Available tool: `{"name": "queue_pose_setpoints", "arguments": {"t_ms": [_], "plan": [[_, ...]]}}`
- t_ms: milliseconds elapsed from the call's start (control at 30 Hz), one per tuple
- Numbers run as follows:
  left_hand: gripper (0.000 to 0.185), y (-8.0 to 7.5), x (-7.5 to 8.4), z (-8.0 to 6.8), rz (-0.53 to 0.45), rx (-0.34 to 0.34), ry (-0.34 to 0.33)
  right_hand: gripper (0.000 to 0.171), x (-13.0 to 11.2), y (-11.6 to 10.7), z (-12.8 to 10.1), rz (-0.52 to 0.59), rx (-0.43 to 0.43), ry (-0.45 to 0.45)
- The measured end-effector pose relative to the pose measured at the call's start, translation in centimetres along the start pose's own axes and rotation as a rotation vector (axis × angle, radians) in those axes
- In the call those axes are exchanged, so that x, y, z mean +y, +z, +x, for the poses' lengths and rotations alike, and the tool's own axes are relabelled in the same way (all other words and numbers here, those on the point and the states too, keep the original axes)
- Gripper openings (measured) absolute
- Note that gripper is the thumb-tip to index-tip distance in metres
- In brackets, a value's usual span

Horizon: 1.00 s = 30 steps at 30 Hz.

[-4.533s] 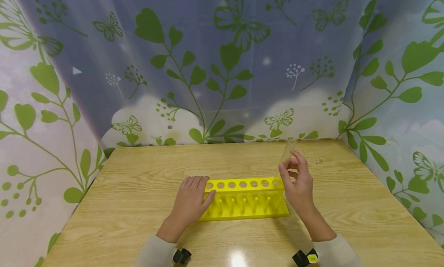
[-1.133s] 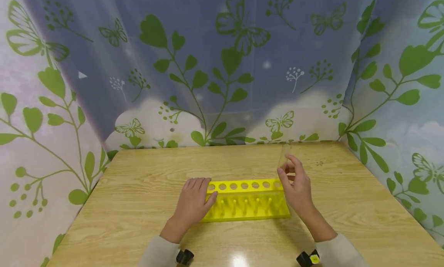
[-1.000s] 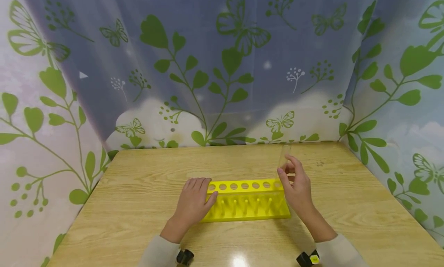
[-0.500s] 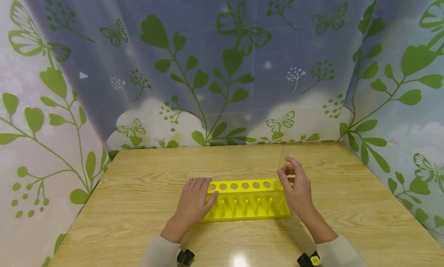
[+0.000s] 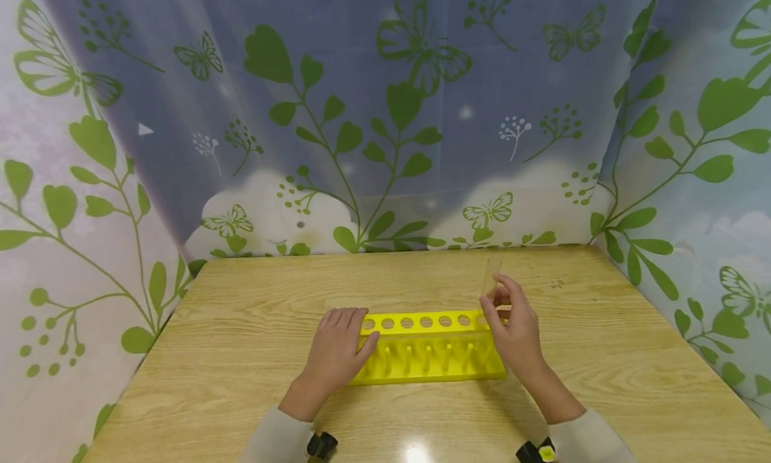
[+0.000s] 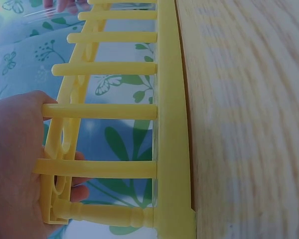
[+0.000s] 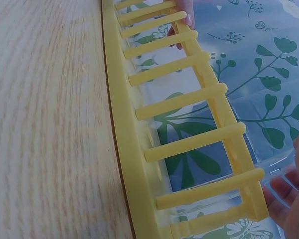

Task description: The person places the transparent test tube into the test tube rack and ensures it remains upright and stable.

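Note:
A yellow test tube rack point(image 5: 424, 379) stands on the table, with a row of round holes along its top bar and upright pegs in front. My left hand point(image 5: 334, 342) grips the rack's left end; in the left wrist view its fingers point(image 6: 79, 193) curl under the top bar. Between thumb and fingers, my right hand point(image 5: 518, 329) pinches a clear glass test tube point(image 5: 490, 275) at the rack's right end. The tube leans slightly, its upper part above the hand. In the right wrist view its lower part runs through the last hole, behind the end peg point(image 7: 209, 189).
The wood-grain table point(image 5: 253, 289) reaches back to a curtain point(image 5: 337, 148) printed with leaves and butterflies, which also hangs on both sides. A black device point(image 5: 322, 444) is strapped at each wrist.
The test tube has sunk a little lower at the rack's right end and stands more upright, my right hand moving down with it. My left hand keeps its hold on the rack.

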<state>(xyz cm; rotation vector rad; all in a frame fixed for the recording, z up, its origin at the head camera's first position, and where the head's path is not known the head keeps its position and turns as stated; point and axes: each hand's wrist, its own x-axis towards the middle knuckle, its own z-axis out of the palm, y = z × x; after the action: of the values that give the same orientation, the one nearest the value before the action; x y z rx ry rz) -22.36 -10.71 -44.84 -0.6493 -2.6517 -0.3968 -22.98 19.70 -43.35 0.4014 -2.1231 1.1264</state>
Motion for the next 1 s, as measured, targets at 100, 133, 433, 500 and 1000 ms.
{"name": "queue_pose_setpoints", "arguments": {"t_ms": [100, 133, 433, 500, 1000], "plan": [[0.049, -0.06, -0.04, 0.05, 0.002, -0.003, 0.0, 0.044, -0.05, 0.07, 0.06, 0.004, 0.002, -0.005], [0.049, -0.06, -0.07, 0.07, 0.004, -0.001, 0.0, 0.045, -0.07, 0.11, 0.09, 0.004, 0.001, -0.007], [0.049, -0.05, -0.18, -0.05, 0.005, -0.014, -0.009, 0.045, -0.11, 0.25, 0.04, 0.003, -0.005, -0.005], [0.049, -0.07, -0.22, -0.1, 0.002, -0.019, -0.011, 0.045, -0.11, 0.31, -0.01, 0.006, -0.004, -0.001], [0.05, 0.37, -0.13, 0.36, 0.024, -0.018, 0.003, 0.045, 0.24, -0.32, 0.22, -0.014, -0.028, 0.074]]}}
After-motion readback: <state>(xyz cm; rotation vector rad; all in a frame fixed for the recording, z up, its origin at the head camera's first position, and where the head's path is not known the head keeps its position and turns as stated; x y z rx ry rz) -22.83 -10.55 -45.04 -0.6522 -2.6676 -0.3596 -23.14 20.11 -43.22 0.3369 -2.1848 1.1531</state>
